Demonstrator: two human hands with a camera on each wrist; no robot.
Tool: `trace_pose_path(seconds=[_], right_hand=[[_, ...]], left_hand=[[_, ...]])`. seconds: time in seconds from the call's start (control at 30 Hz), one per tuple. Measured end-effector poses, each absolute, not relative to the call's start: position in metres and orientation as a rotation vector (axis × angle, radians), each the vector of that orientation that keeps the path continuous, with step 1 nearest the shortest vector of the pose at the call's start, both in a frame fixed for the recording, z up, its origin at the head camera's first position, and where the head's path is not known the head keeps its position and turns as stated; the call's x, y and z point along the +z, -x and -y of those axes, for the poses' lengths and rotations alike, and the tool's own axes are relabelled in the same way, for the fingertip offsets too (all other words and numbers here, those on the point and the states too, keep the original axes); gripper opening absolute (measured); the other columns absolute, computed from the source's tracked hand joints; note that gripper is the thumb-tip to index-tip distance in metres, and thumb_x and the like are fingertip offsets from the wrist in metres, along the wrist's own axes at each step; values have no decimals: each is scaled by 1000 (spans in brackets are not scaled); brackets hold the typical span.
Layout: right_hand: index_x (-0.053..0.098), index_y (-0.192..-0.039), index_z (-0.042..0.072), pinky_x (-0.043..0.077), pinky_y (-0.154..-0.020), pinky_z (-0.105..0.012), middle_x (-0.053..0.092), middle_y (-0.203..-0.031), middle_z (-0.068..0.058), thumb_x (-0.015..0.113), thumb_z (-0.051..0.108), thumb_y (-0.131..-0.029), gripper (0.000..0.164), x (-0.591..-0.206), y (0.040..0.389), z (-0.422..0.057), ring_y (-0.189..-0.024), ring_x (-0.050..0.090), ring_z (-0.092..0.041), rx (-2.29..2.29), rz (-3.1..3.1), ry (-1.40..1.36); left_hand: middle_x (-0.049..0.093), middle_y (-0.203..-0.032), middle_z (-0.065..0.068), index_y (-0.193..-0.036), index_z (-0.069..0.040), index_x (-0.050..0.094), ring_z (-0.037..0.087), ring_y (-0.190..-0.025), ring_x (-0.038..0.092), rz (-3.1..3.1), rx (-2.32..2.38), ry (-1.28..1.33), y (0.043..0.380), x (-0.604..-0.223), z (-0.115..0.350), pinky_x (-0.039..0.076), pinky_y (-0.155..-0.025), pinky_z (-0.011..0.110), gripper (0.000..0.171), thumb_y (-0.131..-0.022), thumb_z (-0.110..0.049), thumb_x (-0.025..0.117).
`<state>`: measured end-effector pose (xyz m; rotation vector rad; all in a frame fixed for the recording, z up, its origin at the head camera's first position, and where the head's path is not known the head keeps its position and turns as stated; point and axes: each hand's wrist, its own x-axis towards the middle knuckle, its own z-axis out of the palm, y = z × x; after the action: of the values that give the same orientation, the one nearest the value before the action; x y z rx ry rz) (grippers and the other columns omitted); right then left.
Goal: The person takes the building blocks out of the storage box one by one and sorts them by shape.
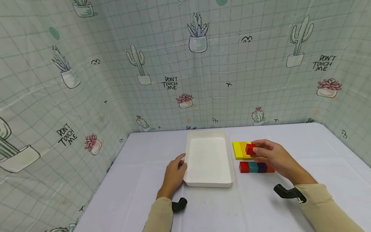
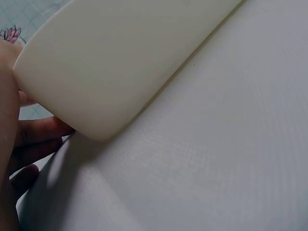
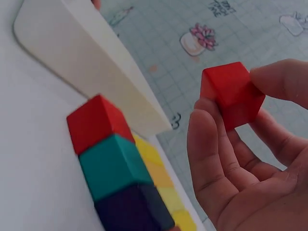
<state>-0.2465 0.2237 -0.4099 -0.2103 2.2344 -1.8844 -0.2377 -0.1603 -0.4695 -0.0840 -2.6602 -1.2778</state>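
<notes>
My right hand (image 1: 273, 156) pinches a red cube (image 3: 233, 94) between thumb and fingers, held above the yellow and orange blocks (image 1: 238, 150). Just in front of those lies a row with a red block (image 3: 98, 124), a teal block (image 3: 115, 166), a dark navy block (image 3: 134, 209) and a reddish block (image 1: 270, 169) partly under the hand. A white rectangular tray (image 1: 208, 185) stands left of the blocks, its inside bare. Against the tray's left wall rests my left hand (image 1: 174, 175), its fingers (image 2: 41, 130) loosely bent at the outer side.
A white cloth covers the table (image 1: 208, 209), whose far edge meets a hanging curtain (image 1: 226, 64) printed with cacti and grid lines. Black wrist straps (image 1: 179, 205) show at both sleeves. The tray's right wall stands close to the blocks.
</notes>
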Motion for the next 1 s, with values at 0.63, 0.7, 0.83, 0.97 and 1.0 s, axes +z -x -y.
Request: trace_pose_path(seconds=[0.63,0.7,0.83,0.97,1.0], right_hand=[[49,-138,1,56,-86,-31,46,-136,-10,56,25,-103,42,-432,233,-297,-101,60,-7,-1905,-2272,81],[49,-138,1,56,-86,-31,40,-142,-18,56,26,-103,44,-435,233,-304,-101,59,-6,-1874,-2286,72],[49,-138,0,56,-85,-32,33,-146,-25,57,25,-103,44,-440,237,-316,-100,61,-8,-1835,-2290,80],[47,-138,-4,56,-84,-33,35,-144,-27,58,23,-102,46,-444,240,-321,-100,62,-13,-1789,-2288,66],[47,-138,-3,57,-84,-33,36,-143,-27,58,23,-102,46,-445,241,-322,-99,62,-13,-1776,-2287,61]], left_hand=[[67,-106,3,-141,-17,59,22,-99,59,2653,-1269,85,237,-472,160,46,-92,48,43,-99,-22,57],[67,-106,3,-141,-17,59,21,-99,58,2654,-1267,89,238,-473,159,46,-92,48,43,-99,-22,57],[67,-108,4,-142,-18,59,22,-100,59,2651,-1273,85,238,-473,159,46,-93,48,43,-99,-22,57],[67,-108,5,-142,-17,59,23,-101,59,2643,-1269,87,238,-472,160,47,-93,49,43,-99,-22,57],[67,-108,5,-142,-17,59,23,-101,59,2643,-1266,86,238,-472,161,46,-93,49,43,-99,-22,57]])
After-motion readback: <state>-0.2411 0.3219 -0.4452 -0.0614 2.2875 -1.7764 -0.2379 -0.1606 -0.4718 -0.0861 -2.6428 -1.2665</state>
